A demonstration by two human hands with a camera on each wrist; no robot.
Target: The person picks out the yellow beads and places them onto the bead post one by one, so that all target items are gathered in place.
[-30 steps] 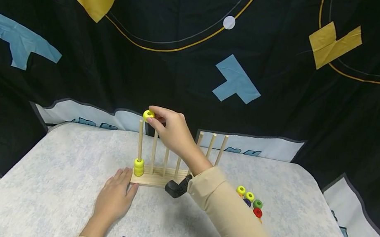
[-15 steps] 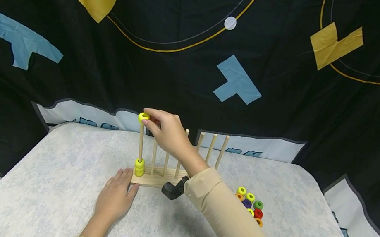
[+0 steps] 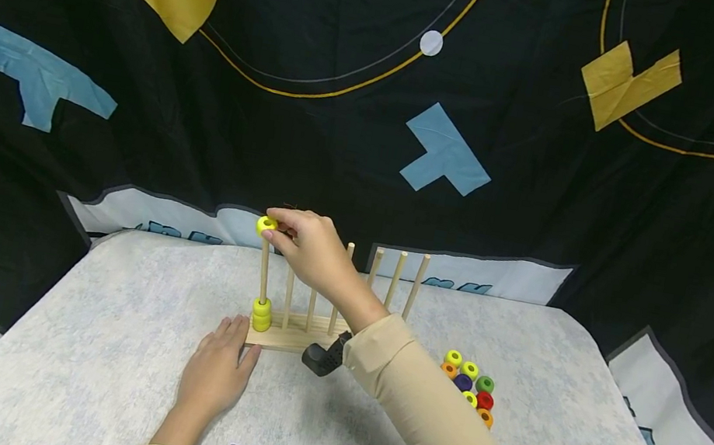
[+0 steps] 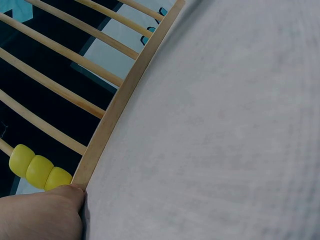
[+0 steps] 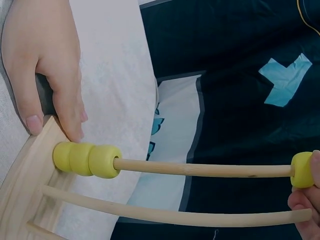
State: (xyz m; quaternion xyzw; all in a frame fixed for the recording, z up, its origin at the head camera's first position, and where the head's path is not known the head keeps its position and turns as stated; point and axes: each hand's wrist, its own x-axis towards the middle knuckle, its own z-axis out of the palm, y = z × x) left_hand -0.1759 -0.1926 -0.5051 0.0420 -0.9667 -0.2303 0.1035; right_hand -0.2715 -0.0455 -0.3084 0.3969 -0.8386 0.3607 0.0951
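A wooden peg rack [image 3: 295,337] stands on the table with a row of upright pegs. Three yellow beads [image 5: 90,159] are stacked at the foot of its leftmost peg [image 5: 210,169]. At that peg's top, my right hand [image 3: 317,251] pinches another yellow bead [image 3: 266,226] between thumb and fingers. The right wrist view has this bead [image 5: 302,170] at the peg's tip; how far it is threaded is hidden. My left hand [image 3: 214,372] rests against the rack's left end, its fingers fairly straight and the thumb at the front edge.
Right of the rack lies a loose group of beads: yellow [image 3: 470,370], green [image 3: 485,384], red [image 3: 485,401], orange [image 3: 484,418] and purple [image 3: 462,383]. A black curtain [image 3: 338,164] hangs behind the pale table [image 3: 97,336]. My right forearm crosses in front of the rack.
My right hand has moved slightly left and down with the yellow bead, bringing it from above the leftmost peg onto its tip. The left hand has stayed at the rack's end.
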